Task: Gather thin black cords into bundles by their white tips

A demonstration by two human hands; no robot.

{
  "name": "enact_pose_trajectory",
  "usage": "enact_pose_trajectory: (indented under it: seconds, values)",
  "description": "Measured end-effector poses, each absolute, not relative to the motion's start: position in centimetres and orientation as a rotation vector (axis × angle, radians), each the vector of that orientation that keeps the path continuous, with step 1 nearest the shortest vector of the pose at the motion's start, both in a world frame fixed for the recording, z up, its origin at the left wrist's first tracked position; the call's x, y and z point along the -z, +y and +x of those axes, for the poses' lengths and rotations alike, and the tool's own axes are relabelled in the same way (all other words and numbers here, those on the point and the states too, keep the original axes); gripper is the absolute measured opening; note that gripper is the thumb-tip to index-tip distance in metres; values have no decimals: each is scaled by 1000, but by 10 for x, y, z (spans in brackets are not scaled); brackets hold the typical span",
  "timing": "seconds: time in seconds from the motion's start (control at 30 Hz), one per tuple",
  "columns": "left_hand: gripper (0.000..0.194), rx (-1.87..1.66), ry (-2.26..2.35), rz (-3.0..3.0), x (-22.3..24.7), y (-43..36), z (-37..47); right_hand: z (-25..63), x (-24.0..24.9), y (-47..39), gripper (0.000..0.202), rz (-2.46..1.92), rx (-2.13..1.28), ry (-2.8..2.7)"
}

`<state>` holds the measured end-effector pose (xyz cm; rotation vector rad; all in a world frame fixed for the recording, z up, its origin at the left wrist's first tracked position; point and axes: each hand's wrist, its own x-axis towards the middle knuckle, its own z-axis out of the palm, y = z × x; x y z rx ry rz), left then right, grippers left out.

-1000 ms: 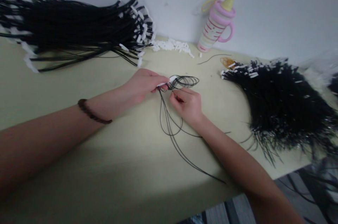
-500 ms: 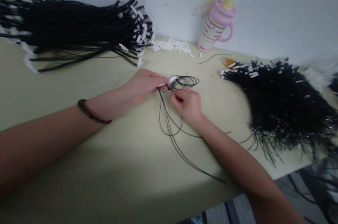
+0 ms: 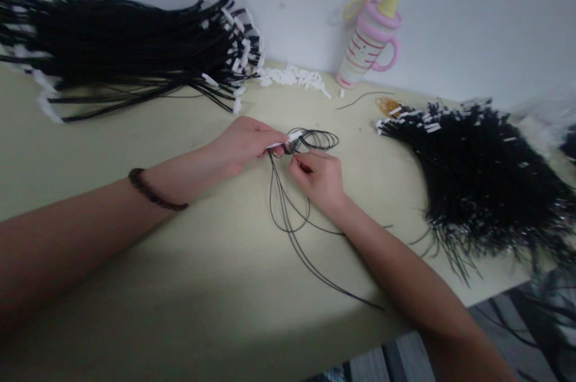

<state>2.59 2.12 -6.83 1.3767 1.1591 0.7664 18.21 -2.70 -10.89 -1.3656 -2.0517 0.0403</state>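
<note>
My left hand (image 3: 254, 142) is closed over the middle of the table, pinching a slim white piece (image 3: 294, 137) together with thin black cords (image 3: 319, 139). The cords form loose coils to the right of the white piece, and several long ends (image 3: 288, 220) trail down across the tabletop. Just right of and below it, my right hand (image 3: 319, 175) is closed too, thumb and forefinger pressed on a black cord close to the white piece. The exact spot where its fingertips meet the cord is hard to make out.
Bundled black cords with white ends (image 3: 144, 40) lie at the back left, beside a pile of small white pieces (image 3: 294, 77). A pink cup (image 3: 366, 46) leans against the wall. Another heap of black cords (image 3: 486, 178) lies right, near an orange ring-like item (image 3: 387, 106).
Almost nothing differs. My left forearm has shifted very slightly left; both hands keep their grip on the cords.
</note>
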Motion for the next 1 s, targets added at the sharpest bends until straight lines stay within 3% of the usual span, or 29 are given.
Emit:
enact_pose_trajectory:
  seconds: [0.7, 0.8, 1.0]
  values:
    - [19, -773, 1174, 1541, 81, 22, 26, 178, 107, -29, 25, -1419, -79, -2044]
    - [18, -782, 1162, 1402, 75, 29, 24, 183, 106, -23, 24, -1376, -321, -1932]
    - [7, -910, 891, 1123, 50, 44, 10, 222, 86, -11, 20, -1200, -1431, -1566]
